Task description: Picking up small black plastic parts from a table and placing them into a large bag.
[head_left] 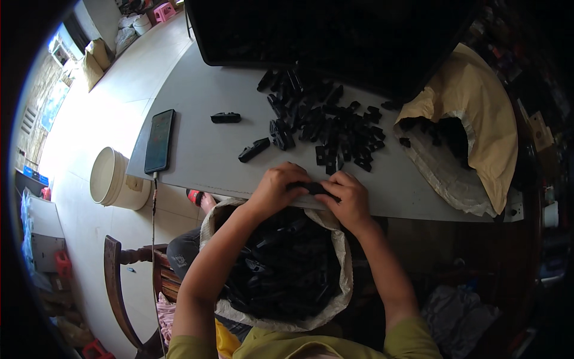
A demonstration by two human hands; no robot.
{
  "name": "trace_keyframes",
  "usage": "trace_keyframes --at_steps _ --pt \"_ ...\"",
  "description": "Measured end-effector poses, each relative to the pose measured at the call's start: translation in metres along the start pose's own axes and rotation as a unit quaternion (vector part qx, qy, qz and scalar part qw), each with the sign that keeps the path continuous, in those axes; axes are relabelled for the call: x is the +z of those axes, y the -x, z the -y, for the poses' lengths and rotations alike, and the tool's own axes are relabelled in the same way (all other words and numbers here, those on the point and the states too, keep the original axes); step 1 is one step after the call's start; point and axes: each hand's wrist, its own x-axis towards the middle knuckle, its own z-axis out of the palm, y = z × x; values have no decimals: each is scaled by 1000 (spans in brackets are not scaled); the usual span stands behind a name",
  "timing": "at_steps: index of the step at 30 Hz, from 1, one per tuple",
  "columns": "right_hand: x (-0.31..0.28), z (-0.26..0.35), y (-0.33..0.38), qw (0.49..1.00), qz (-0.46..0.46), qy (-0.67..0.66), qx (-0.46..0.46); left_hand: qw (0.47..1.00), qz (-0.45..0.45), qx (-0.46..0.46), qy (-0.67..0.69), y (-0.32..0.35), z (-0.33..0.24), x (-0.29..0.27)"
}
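Black part (313, 188) in hands (278, 186) — at table edge (418, 212)

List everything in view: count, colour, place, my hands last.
Held piece: one, black, between both hands
Heaped pieces: many, black, mid-table
Separate pieces: two, black, left of heap
Table: one, grey, centre
Dark panel: one, black, table's far side
Phone: one, dark, table's left end
Cable: one, colour unclear, below phone
Paper sack: one, brown, table's right end
Open sack: one, whitish, at the lap, holding black pieces
Bucket: one, whitish, floor at left
Chair: one, brown, lower left
Pink stool: one, pink, upper left
Clutter: uncounted, mixed, edges, partly too dark
Left hand: one, bare, on held piece's left
Right hand: one, bare, on its right
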Motion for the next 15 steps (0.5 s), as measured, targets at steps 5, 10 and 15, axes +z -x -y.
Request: trace_keyframes --at_steps 5,10,15 --pt "-5 -4 -4 999 -11 -4 33 999 36 -13 -21 17 -16 -13" --pt "-2 -18 -9 987 -83 99 97 987 -64 -73 -126 22 -17 -48" --pt "3 -26 -5 985 -94 100 103 904 -181 -94 -377 9 9 -53"
